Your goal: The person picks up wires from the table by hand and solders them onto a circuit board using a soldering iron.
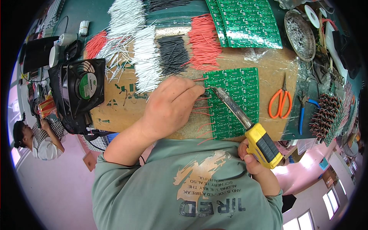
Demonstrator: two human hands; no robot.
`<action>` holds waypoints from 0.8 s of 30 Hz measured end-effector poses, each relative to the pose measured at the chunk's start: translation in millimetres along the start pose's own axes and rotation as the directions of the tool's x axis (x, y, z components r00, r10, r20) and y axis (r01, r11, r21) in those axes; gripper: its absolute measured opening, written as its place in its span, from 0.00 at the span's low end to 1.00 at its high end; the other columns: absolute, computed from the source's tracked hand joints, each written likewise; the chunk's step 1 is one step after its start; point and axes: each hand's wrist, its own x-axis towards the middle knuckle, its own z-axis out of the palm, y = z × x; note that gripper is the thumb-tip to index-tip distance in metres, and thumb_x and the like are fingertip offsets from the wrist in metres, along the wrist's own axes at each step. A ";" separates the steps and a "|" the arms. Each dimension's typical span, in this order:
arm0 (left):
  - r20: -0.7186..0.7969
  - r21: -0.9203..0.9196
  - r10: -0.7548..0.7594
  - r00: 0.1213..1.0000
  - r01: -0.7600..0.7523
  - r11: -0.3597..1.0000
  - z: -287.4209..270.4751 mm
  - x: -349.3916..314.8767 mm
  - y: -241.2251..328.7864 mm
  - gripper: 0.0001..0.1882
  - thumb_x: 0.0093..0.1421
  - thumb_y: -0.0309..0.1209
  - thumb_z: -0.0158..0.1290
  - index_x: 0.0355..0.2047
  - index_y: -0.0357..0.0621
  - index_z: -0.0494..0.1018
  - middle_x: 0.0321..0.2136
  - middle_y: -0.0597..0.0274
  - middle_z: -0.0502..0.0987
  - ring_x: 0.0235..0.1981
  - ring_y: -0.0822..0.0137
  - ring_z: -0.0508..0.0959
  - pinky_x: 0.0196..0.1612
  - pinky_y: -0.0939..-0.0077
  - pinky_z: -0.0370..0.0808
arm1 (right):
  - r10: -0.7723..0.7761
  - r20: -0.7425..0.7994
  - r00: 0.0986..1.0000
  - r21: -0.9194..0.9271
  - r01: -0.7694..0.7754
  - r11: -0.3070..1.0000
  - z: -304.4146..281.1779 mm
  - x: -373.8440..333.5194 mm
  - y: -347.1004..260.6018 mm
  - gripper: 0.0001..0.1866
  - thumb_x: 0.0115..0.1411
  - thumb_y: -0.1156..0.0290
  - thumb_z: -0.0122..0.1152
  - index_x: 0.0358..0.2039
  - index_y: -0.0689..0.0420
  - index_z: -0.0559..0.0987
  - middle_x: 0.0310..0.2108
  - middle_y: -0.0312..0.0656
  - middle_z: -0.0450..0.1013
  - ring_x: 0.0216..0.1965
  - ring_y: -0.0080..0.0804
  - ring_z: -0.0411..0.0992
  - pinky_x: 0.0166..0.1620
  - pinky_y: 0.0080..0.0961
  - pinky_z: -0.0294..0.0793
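Note:
A green circuit board panel (234,115) lies upright before me, with several red wires (203,113) sticking out from its left edge. My left hand (172,101) is closed in a pinch at that edge, on a thin red wire whose end meets the board near the upper left; most of the wire is hidden by the fingers. My right hand (251,159) grips the yellow handle of a soldering iron (262,143). The iron slants up and left across the panel, its tip close to my left fingertips and the wire's end.
Piles of white wires (147,57), black wires (172,53) and red wires (205,42) lie beyond. More panels (251,23) are stacked at the far right. A fan (82,84) stands left; orange scissors (280,101), blue-handled cutters (302,115) and a metal dish (300,35) lie right.

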 end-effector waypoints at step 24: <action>0.015 0.010 -0.028 1.000 0.027 1.000 -0.6 1.5 3.2 0.16 0.51 0.14 0.60 0.40 0.39 0.80 0.34 0.54 0.79 0.34 0.53 0.79 0.37 0.64 0.77 | -0.278 -0.509 0.815 0.172 0.413 0.894 -25.6 25.9 -33.3 0.40 0.59 0.52 0.71 0.62 0.63 0.65 0.22 0.33 0.64 0.21 0.24 0.63 0.23 0.23 0.61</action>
